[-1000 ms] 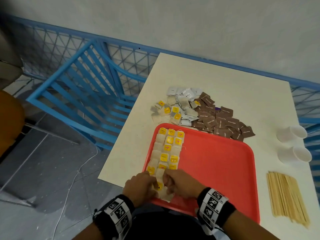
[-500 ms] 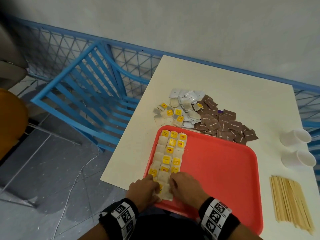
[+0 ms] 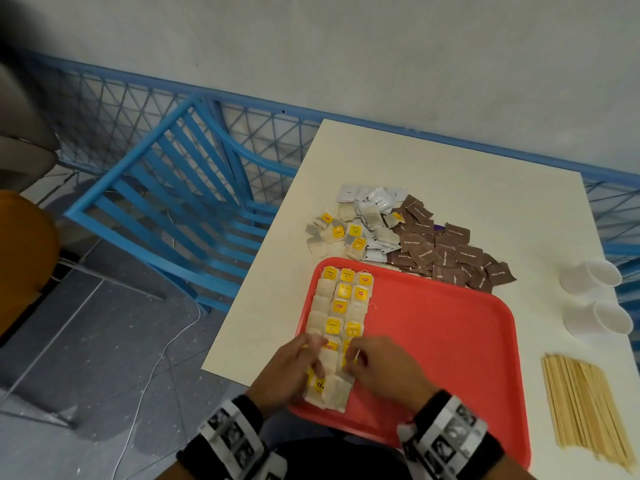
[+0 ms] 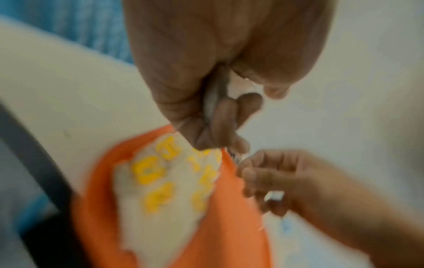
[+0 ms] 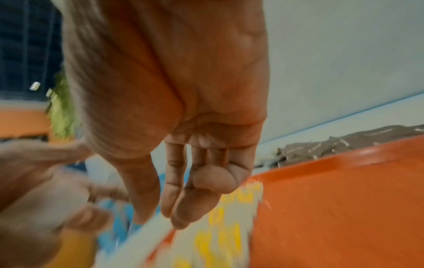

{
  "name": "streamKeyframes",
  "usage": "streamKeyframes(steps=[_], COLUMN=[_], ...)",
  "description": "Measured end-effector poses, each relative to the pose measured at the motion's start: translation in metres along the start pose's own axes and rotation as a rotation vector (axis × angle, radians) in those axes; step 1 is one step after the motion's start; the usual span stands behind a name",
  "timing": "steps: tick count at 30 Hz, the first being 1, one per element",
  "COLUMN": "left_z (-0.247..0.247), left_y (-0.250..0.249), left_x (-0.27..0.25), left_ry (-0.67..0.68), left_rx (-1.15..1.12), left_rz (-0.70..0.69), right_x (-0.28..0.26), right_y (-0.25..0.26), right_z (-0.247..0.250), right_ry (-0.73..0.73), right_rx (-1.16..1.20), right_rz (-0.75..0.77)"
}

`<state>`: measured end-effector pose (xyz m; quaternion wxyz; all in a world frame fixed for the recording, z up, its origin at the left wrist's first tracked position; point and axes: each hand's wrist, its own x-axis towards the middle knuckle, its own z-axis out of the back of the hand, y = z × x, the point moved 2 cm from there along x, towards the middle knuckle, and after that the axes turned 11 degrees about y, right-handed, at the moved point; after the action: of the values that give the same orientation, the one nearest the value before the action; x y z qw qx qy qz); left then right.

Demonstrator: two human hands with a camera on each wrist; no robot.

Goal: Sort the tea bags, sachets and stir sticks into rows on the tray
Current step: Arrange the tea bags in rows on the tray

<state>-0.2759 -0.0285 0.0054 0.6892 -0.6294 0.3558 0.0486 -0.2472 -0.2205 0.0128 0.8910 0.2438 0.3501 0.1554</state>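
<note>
Still on the tea-bag rows (image 3: pixel 341 306), tray (image 3: pixel 450 341) at 9 o'clock. Left hand (image 3: pixel 294 372) pinching a bag; right hand (image 3: pixel 377 368) fingers curled, grip unclear. Next: seat bags, fetch more from 12 o'clock.

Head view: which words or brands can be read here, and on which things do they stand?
"Brown Sugar": on the brown sachets.
"TEA": on a yellow tag by the left hand.
Red logos on the other yellow tea bag tags: too small.
White sachets: print too small.
</note>
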Motion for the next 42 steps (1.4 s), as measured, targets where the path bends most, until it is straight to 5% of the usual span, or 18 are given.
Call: streamKeyframes(steps=[2, 3, 10, 15, 20, 23, 28, 31, 35, 39, 42], left_z=[0.001, 0.002, -0.020, -0.032, -0.028, -0.033, -0.033, -0.051, -0.054, -0.034, -0.017], left_y=[-0.022, -0.034, -0.087, -0.088, -0.088, -0.093, -0.084, -0.074, -0.063, -0.064, -0.071], left_x=[0.001, 0.002, 0.015, 0.025, 0.027, 0.030, 0.025, 0.020, 0.029, 0.034, 0.034], left_ry=[0.221, 0.298, 0.515, 0.573, 0.386, 0.281, -0.207, -0.135, -0.180, -0.087, -0.034], left_rx=[-0.599, -0.722, -0.631, -0.528, -0.163, -0.086, 0.272, 0.414, 0.295, 0.002, 0.011], left_rz=[0.035, 0.020, 0.009, -0.026, -0.234, -0.239, -0.520, -0.568, -0.502, -0.434, -0.431], right_x=[-0.008, -0.013, -0.042, -0.050, -0.059, -0.058, -0.055, -0.050, -0.046, -0.041, -0.033], right_y=[0.011, 0.019, 0.059, 0.028, 0.008, 0.007, -0.002, -0.002, 0.012, 0.013, 0.012], right_z=[0.036, 0.051, 0.085, 0.090, 0.104, 0.102, 0.090, 0.078, 0.068, 0.070, 0.085], right_ry=[-0.148, -0.202, -0.186, -0.233, -0.272, -0.269, -0.364, -0.410, -0.351, -0.341, -0.359], right_rx=[0.147, 0.215, 0.231, 0.385, 0.407, 0.451, 0.505, 0.632, 0.808, 0.795, 0.678], right_rz=[0.075, 0.117, 0.375, 0.257, 0.170, 0.168, 0.074, 0.018, 0.065, 0.067, 0.087])
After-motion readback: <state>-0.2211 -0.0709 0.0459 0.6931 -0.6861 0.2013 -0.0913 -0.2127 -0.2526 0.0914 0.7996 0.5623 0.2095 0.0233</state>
